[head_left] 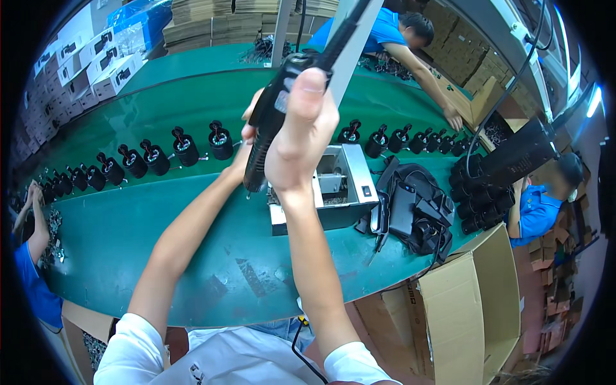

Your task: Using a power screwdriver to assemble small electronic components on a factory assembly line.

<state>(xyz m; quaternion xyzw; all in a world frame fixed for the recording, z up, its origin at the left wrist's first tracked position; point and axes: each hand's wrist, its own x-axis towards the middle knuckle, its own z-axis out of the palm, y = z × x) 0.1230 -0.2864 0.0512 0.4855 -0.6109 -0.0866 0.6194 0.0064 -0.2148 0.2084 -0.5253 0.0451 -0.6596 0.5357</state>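
My right hand [300,138] is wrapped around a black electric screwdriver [260,151], its thumb up along the body. The tool is tilted, with its thin tip low and a thick black cord rising from its top. My left hand [246,131] is right behind the screwdriver, fingers curled; the tool hides most of it, and what it holds cannot be made out. Below and right of my hands sits a grey metal box [355,173] with an open top, a small mechanism inside and a black switch.
Black cylindrical housings [186,147] with wires on top line the green belt [160,106]. Right of the box lies a black bag [427,205] with a phone-like device. Black cylinders are stacked [478,208] by an open carton [459,301]. Co-workers in blue sit left, right and across.
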